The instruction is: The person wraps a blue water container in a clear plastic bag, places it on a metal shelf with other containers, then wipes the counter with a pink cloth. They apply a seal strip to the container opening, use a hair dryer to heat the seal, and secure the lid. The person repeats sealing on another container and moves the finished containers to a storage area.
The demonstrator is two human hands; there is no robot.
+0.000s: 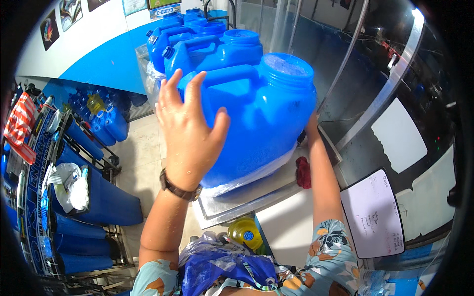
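Note:
A large blue plastic water jug (pixel 256 133) with a moulded top handle stands upright in front of me. Its wide round mouth has no lid, and foamy, bubbly water shows near the rim. My left hand (pixel 190 130), wet and wearing a wristwatch, is raised at the jug's left side, fingers spread and thumb apart. It grips nothing; whether it touches the jug I cannot tell. My right hand (pixel 312 124) reaches round the jug's right side, its fingers hidden behind it. Clear plastic wrap (pixel 222 189) lies round the jug's base, on a metal counter (pixel 224 215).
More open blue jugs (pixel 227 52) stand in a row behind. A dark red cloth (pixel 303 172) lies right of the jug. Glass panels and a written whiteboard (pixel 373 214) border the right. On the left, a rack (pixel 84 143) and blue containers (pixel 106 197) flank the tiled floor.

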